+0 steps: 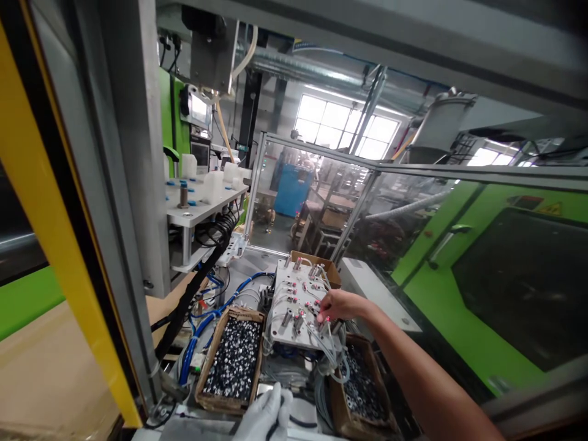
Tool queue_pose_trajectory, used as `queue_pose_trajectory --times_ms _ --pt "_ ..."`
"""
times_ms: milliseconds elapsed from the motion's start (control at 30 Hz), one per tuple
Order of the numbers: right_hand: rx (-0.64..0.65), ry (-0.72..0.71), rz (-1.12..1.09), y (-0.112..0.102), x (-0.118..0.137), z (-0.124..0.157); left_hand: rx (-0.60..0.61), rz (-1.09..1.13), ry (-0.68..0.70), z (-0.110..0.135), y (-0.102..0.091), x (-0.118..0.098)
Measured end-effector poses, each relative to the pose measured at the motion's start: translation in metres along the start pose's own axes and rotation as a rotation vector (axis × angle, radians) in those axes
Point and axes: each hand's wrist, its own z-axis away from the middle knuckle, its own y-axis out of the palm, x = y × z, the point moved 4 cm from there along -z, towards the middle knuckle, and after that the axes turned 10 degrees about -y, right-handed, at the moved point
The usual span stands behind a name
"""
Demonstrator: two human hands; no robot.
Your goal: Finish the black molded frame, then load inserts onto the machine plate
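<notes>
My bare right hand point(339, 305) reaches over the right side of a pale metal fixture plate point(281, 334), its fingertips pinched together at the fittings there. Whatever they hold, if anything, is hidden. Metal pins, small red-tipped fittings and thin tubes cover the plate. Low in the view, my gloved left hand point(266, 416) has its fingers curled, near a cardboard box point(202, 392) of small dark and shiny metal parts point(234, 355). I cannot make out what the left hand holds. Right of the fixture stands another cardboard box point(340, 410) with dark ring-like parts point(361, 386).
At the left, a raised plate point(202, 211) carries white blocks, with black cables below. Blue hoses point(193, 349) run beside the left box. A yellow post point(59, 233) and grey frame stand close on the left. Clear panels and a green machine point(432, 245) bound the right.
</notes>
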Motion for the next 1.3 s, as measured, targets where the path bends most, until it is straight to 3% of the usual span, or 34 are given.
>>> queue_pose_trajectory --times_ms 200,600,800,900,1000,1067,1167,1300 --pt "-0.002 0.051 -0.007 -0.001 0.004 0.0 -0.034 0.033 -0.023 0.003 0.006 0.0" --pt "0.038 -0.128 -0.002 0.004 0.0 0.0 -0.105 0.018 -0.039 -0.006 0.011 0.006" --pt "0.006 -0.098 -0.026 0.003 -0.005 -0.001 -0.073 0.061 -0.106 0.009 0.026 0.002" --pt "-0.139 -0.064 0.003 -0.015 0.004 0.015 -0.025 0.045 -0.109 0.017 0.034 -0.005" --pt "-0.383 -0.056 0.046 -0.024 0.037 0.044 -0.003 0.016 -0.051 0.017 0.041 -0.013" --pt "-0.413 -0.142 0.005 -0.01 0.069 0.06 0.015 0.035 -0.047 0.013 0.046 -0.016" --pt "-0.263 -0.252 -0.01 0.03 0.109 0.07 0.035 0.019 0.021 0.006 0.054 -0.02" --pt "-0.239 -0.214 0.095 0.064 0.123 0.067 0.053 0.015 0.049 0.002 0.06 -0.02"
